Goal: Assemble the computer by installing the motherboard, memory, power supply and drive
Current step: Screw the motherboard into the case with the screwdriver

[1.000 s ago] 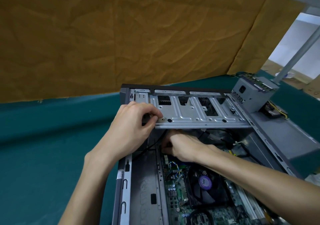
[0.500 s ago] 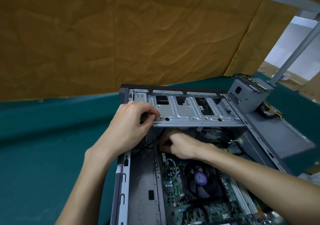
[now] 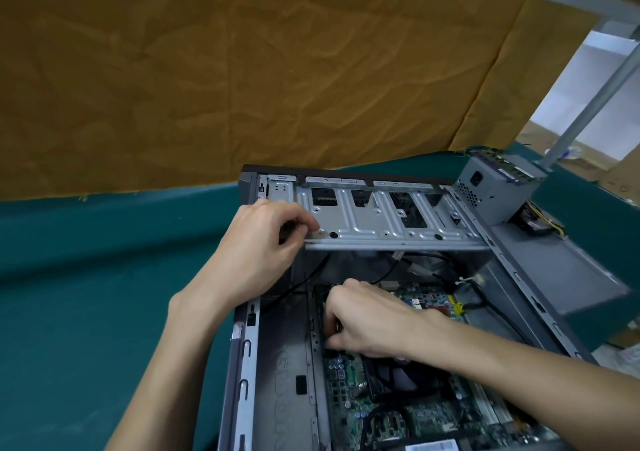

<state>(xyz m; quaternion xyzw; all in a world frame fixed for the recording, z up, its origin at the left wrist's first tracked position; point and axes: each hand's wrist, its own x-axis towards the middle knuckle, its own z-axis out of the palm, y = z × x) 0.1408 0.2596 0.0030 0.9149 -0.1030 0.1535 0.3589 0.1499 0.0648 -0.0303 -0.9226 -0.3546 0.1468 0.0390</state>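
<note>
Working inside an open computer case [image 3: 277, 374] lying on a green table [image 3: 86, 294].

Lower centre of the frame: the motherboard [image 3: 353, 412] sits in the case floor, with a black fan [image 3: 398, 378] on it. Just above the fan, the right hand [image 3: 374, 319] reaches down onto the board's left edge, fingers curled downward; what they hold, if anything, cannot be told. Left of centre, the left hand [image 3: 263, 242] grips the near left corner of the silver drive cage [image 3: 388, 222], thumb on top and fingers curled round its edge, with a black cable [image 3: 294, 287] trailing below it. Upper right, the grey power supply [image 3: 498, 187] stands outside the case, beside its far right corner. Crumpled brown paper [image 3: 242, 69] fills the upper frame behind the table.
</note>
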